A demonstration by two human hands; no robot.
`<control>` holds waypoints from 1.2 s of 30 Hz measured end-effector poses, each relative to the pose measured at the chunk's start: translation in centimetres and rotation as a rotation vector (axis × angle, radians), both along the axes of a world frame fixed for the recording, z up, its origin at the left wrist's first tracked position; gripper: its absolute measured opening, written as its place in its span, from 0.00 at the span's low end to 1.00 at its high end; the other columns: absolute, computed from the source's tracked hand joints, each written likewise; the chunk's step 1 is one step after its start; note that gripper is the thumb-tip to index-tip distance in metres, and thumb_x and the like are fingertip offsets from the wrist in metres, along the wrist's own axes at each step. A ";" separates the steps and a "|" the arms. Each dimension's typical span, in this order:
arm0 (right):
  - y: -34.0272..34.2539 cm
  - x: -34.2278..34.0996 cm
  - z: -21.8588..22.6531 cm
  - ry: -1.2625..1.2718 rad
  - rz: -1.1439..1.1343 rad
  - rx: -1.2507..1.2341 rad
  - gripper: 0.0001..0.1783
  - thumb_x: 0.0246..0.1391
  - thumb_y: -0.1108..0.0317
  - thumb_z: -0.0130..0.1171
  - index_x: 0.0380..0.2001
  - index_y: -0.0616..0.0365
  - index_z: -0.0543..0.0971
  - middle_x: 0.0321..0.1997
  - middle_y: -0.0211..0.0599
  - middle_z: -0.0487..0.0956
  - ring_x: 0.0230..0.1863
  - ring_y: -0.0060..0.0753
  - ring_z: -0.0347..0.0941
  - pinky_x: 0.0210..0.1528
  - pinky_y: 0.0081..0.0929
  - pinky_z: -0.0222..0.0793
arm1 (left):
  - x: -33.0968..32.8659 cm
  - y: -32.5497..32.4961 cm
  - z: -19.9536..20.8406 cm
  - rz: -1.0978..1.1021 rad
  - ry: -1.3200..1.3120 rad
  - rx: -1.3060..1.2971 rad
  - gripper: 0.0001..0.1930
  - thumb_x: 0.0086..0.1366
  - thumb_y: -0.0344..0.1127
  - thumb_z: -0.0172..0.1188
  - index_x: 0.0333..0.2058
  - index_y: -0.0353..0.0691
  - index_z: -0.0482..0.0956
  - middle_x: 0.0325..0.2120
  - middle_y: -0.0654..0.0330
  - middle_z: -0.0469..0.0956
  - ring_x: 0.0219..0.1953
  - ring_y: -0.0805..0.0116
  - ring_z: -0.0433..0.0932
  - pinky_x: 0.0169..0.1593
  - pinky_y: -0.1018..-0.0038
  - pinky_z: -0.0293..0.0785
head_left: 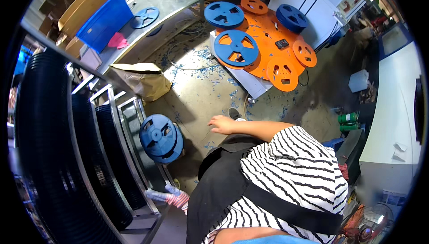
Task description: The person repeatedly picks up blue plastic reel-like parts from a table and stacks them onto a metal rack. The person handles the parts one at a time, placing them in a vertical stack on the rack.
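My left hand [178, 198], in a red-and-white striped glove with greyish fingertips, reaches toward the metal rack [152, 201] at lower left. Its fingers are stretched out beside a rack bar; contact is unclear, and nothing shows in its grasp. Bare and empty, my right hand [222, 124] hangs before my black apron [223, 190], its fingers loosely apart. Large black ribbed coils [49, 145] stand upright in the rack. Between the rack and my body, near the floor, sits a stack of blue plastic reels [160, 137].
Blue reels [236, 47] and orange reels [282, 74] lie on a round orange table [268, 33] ahead. A yellowish sack [145, 81] stands beside the workbench [174, 2], which holds a blue bin [105, 22]. Blue scraps litter the floor [196, 72]. A fan [366, 226] stands at lower right.
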State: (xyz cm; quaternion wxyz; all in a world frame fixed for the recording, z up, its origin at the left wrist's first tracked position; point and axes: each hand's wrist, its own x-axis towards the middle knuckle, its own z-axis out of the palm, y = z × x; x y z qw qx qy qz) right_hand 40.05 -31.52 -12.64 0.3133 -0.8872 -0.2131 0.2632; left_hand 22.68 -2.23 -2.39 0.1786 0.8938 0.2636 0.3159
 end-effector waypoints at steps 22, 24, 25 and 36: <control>-26.2 25.6 -19.5 -0.215 -0.273 -0.372 0.15 0.43 0.70 0.57 0.38 0.54 0.72 0.38 0.38 0.70 0.45 0.43 0.68 0.46 0.38 0.66 | 26.5 -23.8 -2.9 -0.680 0.734 -0.361 0.30 0.66 0.44 0.51 0.62 0.36 0.57 0.61 0.47 0.59 0.65 0.49 0.55 0.65 0.62 0.51; -26.0 24.6 -17.6 -0.258 -0.252 -0.317 0.17 0.40 0.71 0.60 0.37 0.52 0.72 0.37 0.37 0.71 0.45 0.43 0.68 0.44 0.40 0.65 | 27.7 -23.4 -3.3 -0.683 0.707 -0.390 0.29 0.66 0.41 0.51 0.62 0.36 0.58 0.61 0.47 0.60 0.64 0.50 0.56 0.65 0.62 0.51; -26.1 24.1 -16.8 -0.256 -0.241 -0.242 0.18 0.39 0.72 0.62 0.37 0.51 0.71 0.36 0.37 0.70 0.44 0.42 0.68 0.44 0.42 0.63 | 28.1 -23.2 -3.8 -0.687 0.694 -0.438 0.29 0.66 0.41 0.51 0.62 0.36 0.58 0.61 0.47 0.60 0.64 0.50 0.57 0.65 0.62 0.52; -26.9 45.3 -12.0 -0.577 -0.473 -0.302 0.17 0.40 0.74 0.57 0.37 0.49 0.74 0.41 0.41 0.67 0.47 0.45 0.65 0.45 0.39 0.65 | 41.3 -22.0 -9.3 -0.939 0.734 -0.475 0.28 0.64 0.38 0.53 0.61 0.36 0.59 0.60 0.47 0.60 0.63 0.50 0.58 0.64 0.64 0.53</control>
